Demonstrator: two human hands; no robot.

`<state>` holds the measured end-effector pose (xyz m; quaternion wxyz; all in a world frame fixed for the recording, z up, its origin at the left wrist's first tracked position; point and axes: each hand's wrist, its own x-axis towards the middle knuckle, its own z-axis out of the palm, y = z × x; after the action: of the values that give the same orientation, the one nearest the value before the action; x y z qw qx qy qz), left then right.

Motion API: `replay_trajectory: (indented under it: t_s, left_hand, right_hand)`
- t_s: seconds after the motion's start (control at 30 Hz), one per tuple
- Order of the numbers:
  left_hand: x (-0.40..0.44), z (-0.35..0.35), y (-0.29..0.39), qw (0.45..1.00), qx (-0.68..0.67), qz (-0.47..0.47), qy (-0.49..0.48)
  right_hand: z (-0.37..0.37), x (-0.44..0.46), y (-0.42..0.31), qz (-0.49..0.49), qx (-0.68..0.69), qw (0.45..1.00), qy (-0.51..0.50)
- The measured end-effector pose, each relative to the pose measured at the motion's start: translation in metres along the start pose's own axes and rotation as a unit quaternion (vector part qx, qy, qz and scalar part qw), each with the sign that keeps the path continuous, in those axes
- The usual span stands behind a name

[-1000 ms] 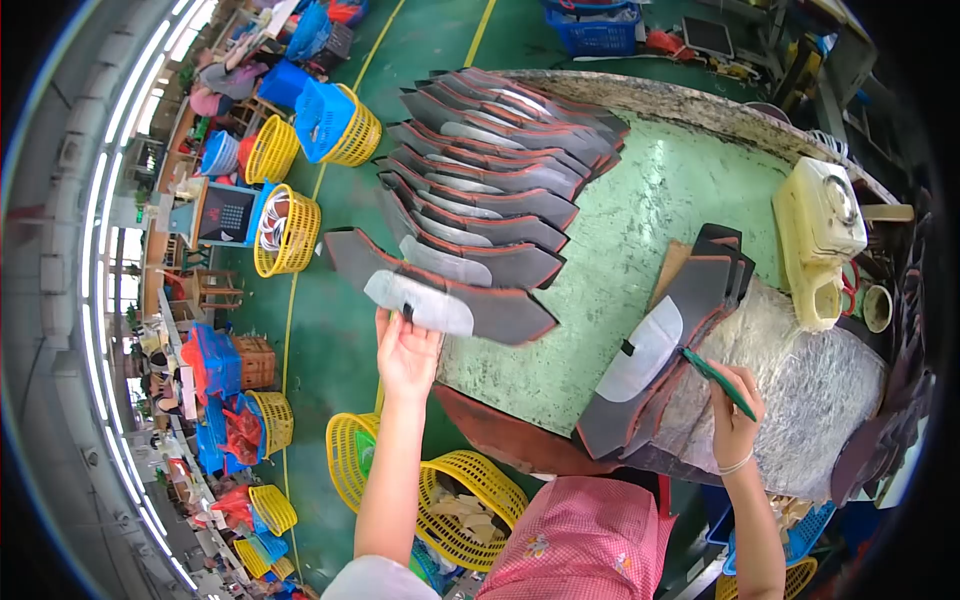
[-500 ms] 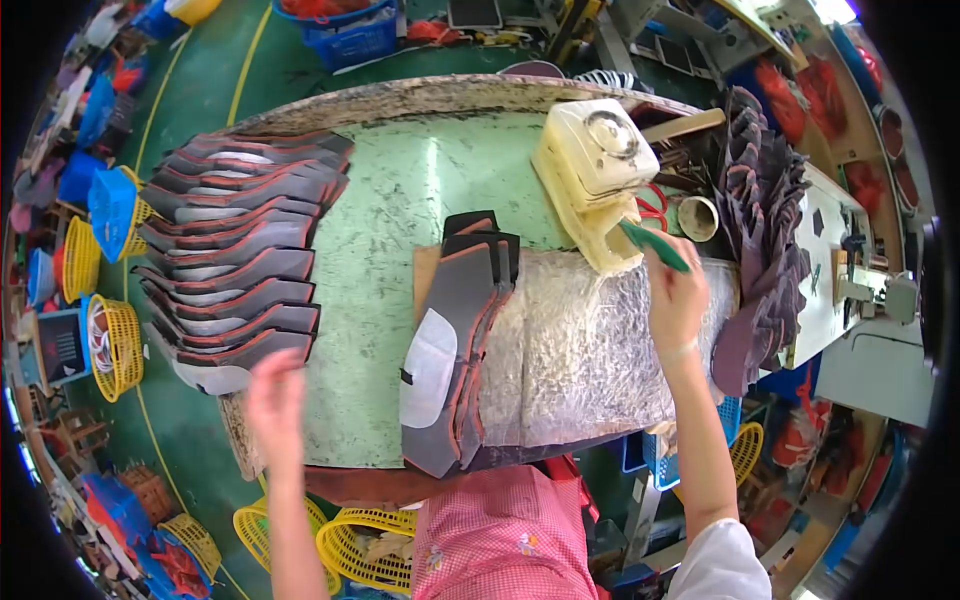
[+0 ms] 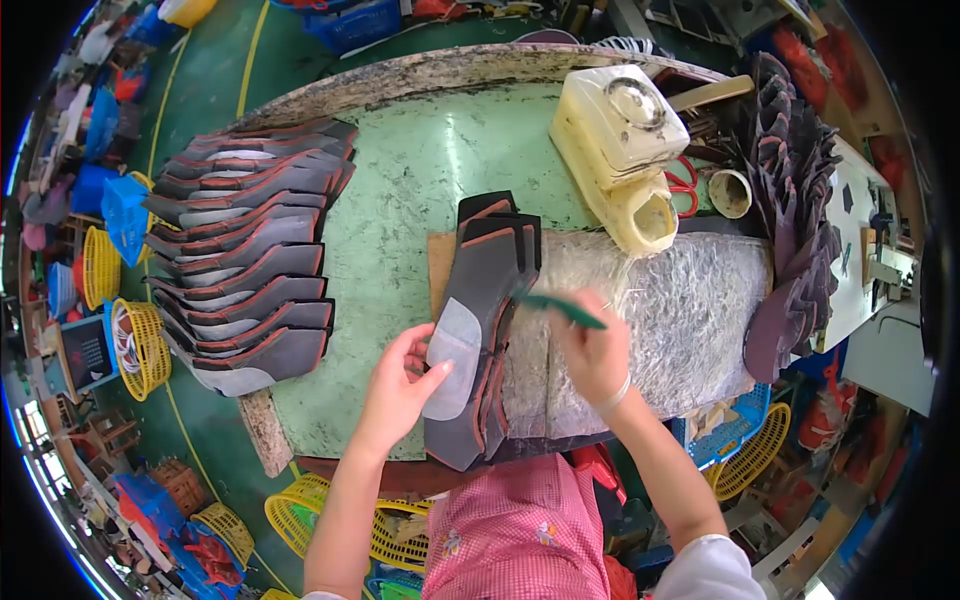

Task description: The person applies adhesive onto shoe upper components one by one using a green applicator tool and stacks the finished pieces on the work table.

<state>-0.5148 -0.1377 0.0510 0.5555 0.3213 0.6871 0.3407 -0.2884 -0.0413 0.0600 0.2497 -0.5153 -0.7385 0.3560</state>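
Note:
My right hand is closed on a green-handled brush, its tip by the right edge of a small stack of dark grey pieces with red-orange edges. My left hand touches the light grey patch on the top piece, thumb and fingers around the patch's left edge. Whether it pinches the piece is hard to see. On the left of the green table lies an overlapping row of similar pieces. A cream-coloured glue container with an open spout stands behind my right hand.
Silvery, glue-crusted sheeting covers the table's right part. Red-handled scissors and a round cup are beside the container. A tall heap of dark pieces stands at the right. Yellow baskets sit below the front edge.
My left hand has left the piece now lying in the left row and come to the stack. My right hand has moved with the brush from the glue container's spout back to the stack.

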Motion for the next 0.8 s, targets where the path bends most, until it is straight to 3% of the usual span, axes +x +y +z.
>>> replay_trajectory:
  t_s: [0.03, 0.2, 0.27, 0.3, 0.37, 0.4, 0.47, 0.6, 0.7, 0.73, 0.8]
  left_hand:
    - [0.0, -0.002, -0.002, 1.0, -0.019, -0.008, -0.018]
    - [0.002, -0.001, 0.001, 1.0, -0.015, -0.01, -0.02]
    - [0.006, -0.005, -0.001, 1.0, -0.015, -0.007, -0.02]
    - [0.008, -0.004, -0.003, 1.0, -0.008, -0.01, -0.023]
    - [0.009, -0.003, -0.004, 1.0, -0.001, -0.018, -0.022]
    - [0.007, -0.002, -0.003, 1.0, -0.005, -0.014, -0.024]
    - [0.006, -0.001, -0.005, 1.0, -0.008, -0.013, -0.019]
    - [0.006, 0.0, -0.005, 1.0, -0.012, -0.001, -0.013]
    - [0.006, 0.002, -0.009, 1.0, -0.015, 0.007, -0.008]
    - [0.006, 0.002, -0.01, 1.0, -0.013, 0.022, -0.006]
    - [0.004, 0.004, -0.007, 1.0, -0.026, 0.012, 0.0]
  right_hand:
    - [-0.002, -0.005, -0.008, -0.009, -0.028, 0.996, -0.078]
    - [-0.001, 0.015, -0.006, 0.081, 0.007, 0.997, 0.009]
    - [0.015, -0.018, 0.007, 0.12, 0.151, 0.976, -0.104]
    - [0.017, -0.035, 0.003, 0.12, 0.154, 0.974, -0.112]
    - [0.018, -0.062, -0.003, -0.077, 0.078, 0.972, -0.206]
    - [0.018, -0.064, -0.002, -0.076, 0.083, 0.971, -0.212]
    - [0.018, -0.062, 0.0, -0.174, 0.038, 0.972, -0.15]
    - [0.02, -0.106, -0.004, -0.151, -0.007, 0.948, -0.28]
    - [0.015, -0.102, -0.005, -0.16, 0.007, 0.959, -0.235]
    - [0.019, -0.099, -0.002, -0.164, 0.02, 0.97, -0.178]
    - [0.019, -0.115, -0.001, -0.193, 0.014, 0.952, -0.238]
